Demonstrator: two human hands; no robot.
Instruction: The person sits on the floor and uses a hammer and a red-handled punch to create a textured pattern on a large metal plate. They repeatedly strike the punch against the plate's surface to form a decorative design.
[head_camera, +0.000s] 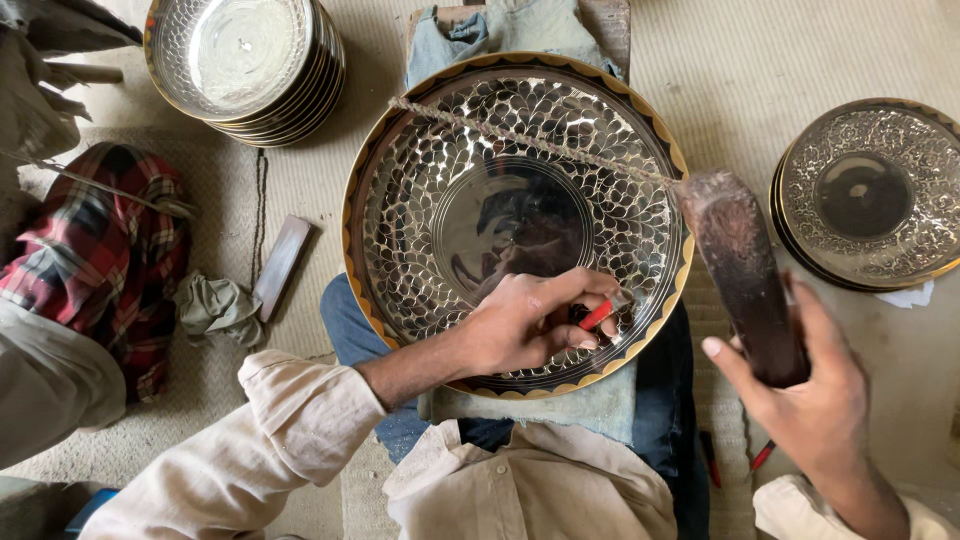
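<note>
left hand (525, 325) fingers grip red tool (597, 315) at tray (400, 150) near rim | right hand (805, 390) fingers grip mallet (740, 270) beyond tray's right edge | floor (720, 60) open above

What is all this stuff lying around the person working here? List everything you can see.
Large engraved plate: one, silver with gold scalloped rim, centre, on grey cloth.
Red-tipped tool: one, held against the plate's lower rim.
Dark wooden block: one, brown, right of the plate.
Twisted cord: one, tan, across the plate to the block.
Stack of plates: one, silver, upper left.
Patterned plates: a stack, dark silver, right.
Wooden bar: one, brown, on the mat, left.
Checked cloth: red, far left.
Left hand: grips the tool.
Right hand: holds the block.
</note>
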